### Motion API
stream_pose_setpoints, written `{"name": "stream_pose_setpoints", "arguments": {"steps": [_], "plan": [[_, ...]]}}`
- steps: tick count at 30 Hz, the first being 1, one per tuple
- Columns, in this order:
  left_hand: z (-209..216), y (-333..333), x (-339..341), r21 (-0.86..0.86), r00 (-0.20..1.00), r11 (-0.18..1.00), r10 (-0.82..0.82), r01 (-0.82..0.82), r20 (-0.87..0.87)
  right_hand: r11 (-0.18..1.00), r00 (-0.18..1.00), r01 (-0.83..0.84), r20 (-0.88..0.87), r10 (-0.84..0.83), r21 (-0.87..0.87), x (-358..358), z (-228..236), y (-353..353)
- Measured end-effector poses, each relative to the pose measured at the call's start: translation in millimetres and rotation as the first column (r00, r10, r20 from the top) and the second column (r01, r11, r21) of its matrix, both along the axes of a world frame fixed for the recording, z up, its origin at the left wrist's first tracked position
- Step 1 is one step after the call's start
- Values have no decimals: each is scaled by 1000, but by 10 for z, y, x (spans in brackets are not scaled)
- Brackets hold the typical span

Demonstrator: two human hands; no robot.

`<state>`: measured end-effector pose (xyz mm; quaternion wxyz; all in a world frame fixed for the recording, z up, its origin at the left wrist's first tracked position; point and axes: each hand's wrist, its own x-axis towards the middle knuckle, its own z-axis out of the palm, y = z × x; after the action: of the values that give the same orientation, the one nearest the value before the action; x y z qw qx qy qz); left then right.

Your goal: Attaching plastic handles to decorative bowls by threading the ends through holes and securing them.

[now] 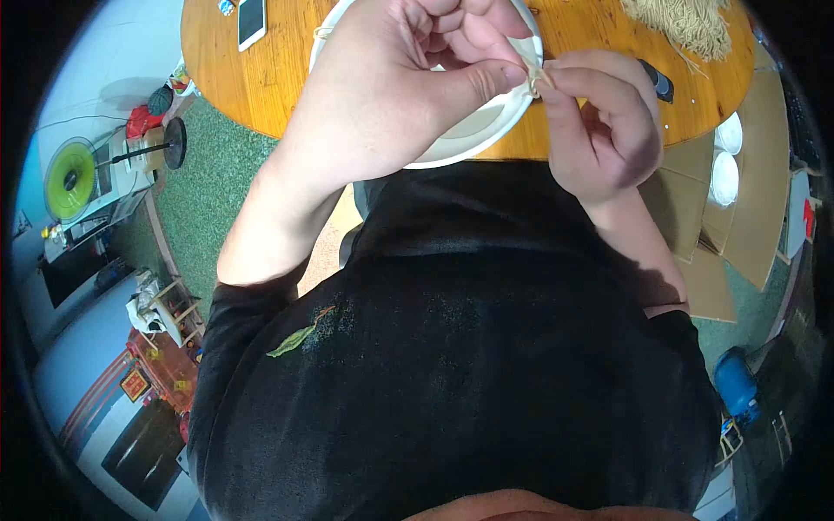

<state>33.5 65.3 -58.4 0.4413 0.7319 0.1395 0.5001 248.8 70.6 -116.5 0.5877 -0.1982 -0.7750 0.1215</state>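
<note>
Above the near right rim of a white basin point(473, 148), my two hands meet fingertip to fingertip. Between them is a small knotted or looped piece of pale beige cord point(535, 82). My left hand point(395, 91) pinches it between thumb and forefinger, with the other fingers curled. From the other side my right hand point(604, 117) grips it with thumb and forefinger. Much of the basin's inside is hidden behind my left hand. A strand of pale cord point(323, 33) hangs over the basin's left rim.
The round wooden table point(230, 78) carries a white phone point(252, 23) at left, a thick bundle of beige cords point(686, 26) at far right and a dark object point(658, 82) near my right hand. Flattened cardboard point(747, 200) lies right, and a green fan point(71, 180) stands left.
</note>
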Motion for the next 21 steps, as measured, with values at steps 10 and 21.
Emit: {"name": "stream_pose_setpoints", "arguments": {"steps": [10,21], "plan": [[365,-439,66,-68,662,850,355,-523,-660,739,898,-418,-364,247,-529,16,39,-209],[274,-327,21,163,633,919,369,-360,-681,631,826,-542,-493,275,-556,-3,139,-143]]}}
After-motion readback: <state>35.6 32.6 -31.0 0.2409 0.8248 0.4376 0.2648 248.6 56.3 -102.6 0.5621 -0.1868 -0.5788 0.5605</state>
